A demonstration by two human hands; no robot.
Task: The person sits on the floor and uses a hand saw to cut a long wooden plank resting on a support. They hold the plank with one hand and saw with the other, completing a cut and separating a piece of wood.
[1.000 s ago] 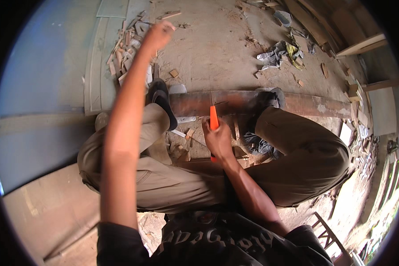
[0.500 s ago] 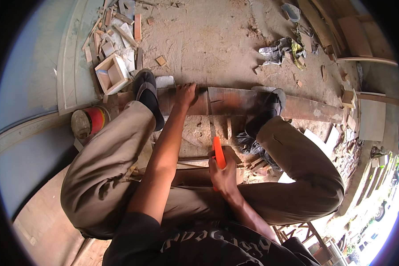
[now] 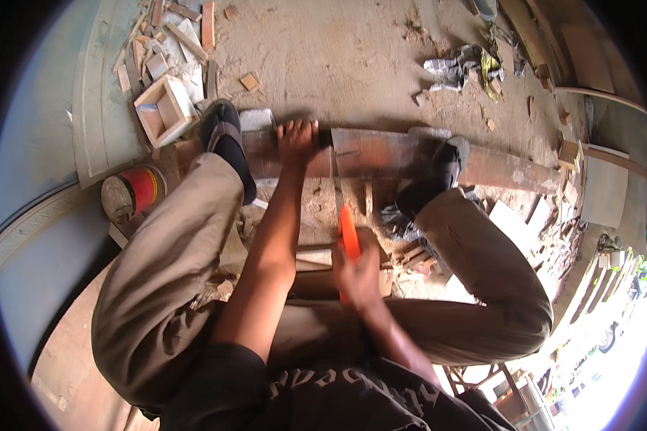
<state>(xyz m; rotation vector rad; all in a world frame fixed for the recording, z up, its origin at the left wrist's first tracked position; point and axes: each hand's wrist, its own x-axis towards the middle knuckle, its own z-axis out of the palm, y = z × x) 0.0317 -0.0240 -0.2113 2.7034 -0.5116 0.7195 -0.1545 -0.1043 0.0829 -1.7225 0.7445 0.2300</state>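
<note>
My right hand is closed round the orange handle of a handsaw, between my knees and slightly blurred. The saw's thin blade runs away from me to a brown wooden board, meeting it near a dark line across the wood. My left hand presses on the board left of that line, with its fingers bent over the far edge. Crosswise before me, the board lies under both my shoes, the left shoe and the right shoe.
A small open wooden box sits beside wood scraps at the far left. Near my left knee is a red and yellow paint bucket. Crumpled plastic lies far right. Panels and planks lean along the right side.
The whole view has shifted slightly, so the board and scraps sit higher and further left. My left fingers look more spread at the board's edge. Both hands keep their places on board and saw.
</note>
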